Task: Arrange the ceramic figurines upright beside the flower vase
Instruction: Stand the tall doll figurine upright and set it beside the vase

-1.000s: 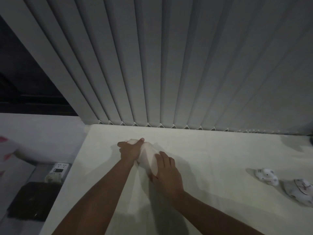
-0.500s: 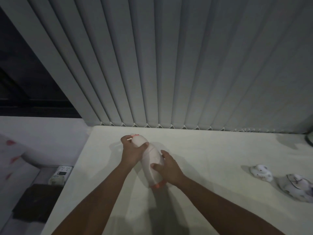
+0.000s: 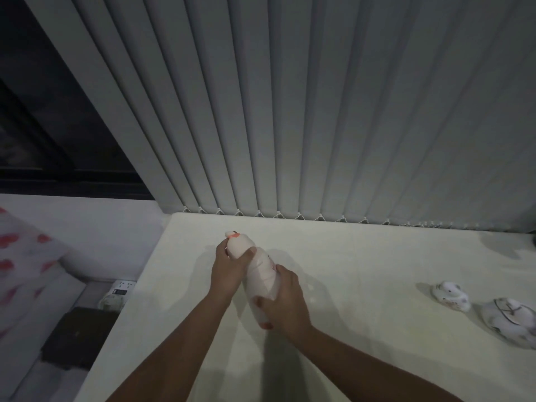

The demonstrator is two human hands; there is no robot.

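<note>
Head view showed both hands, left and right, gripping a tilted white vase. It was near the counter back-left edge; two figurines lay well apart rightward.

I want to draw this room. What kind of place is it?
Probably a room in a home, at a window. Long blinds hang behind a white table, a wall socket sits low at the left, and small figurines lie on the table while both hands hold a taller one.
</note>
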